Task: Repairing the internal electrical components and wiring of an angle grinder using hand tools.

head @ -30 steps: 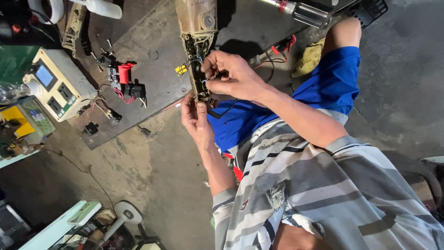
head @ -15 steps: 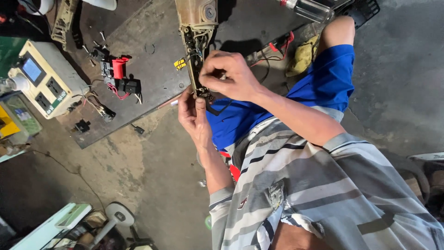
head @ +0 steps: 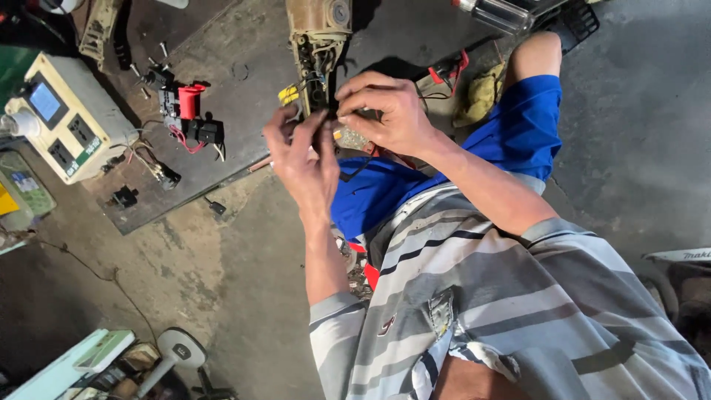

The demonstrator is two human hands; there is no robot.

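Working both hands at the opened tool (head: 315,55) on the dark mat (head: 244,44). Since 0.5 s ago the left hand (head: 300,159) has lifted, fingers pinching at wiring; the right hand (head: 389,111) stays curled on the handle. Mat edge lies near; bare floor (head: 200,274) gives room leftward.

The top of the opened power tool (head: 318,44) runs out past the upper edge, so its front end is lost. Where the left hand (head: 302,159) and the right hand (head: 389,111) meet on it, the fingers cover the small part being worked; what sits between them cannot be told. The cream box with sockets (head: 70,126) is partly cut off at the left edge. The silvery cylinder (head: 503,13) above the knee is clipped by the top edge. The red and black parts (head: 189,115) are too small to identify.
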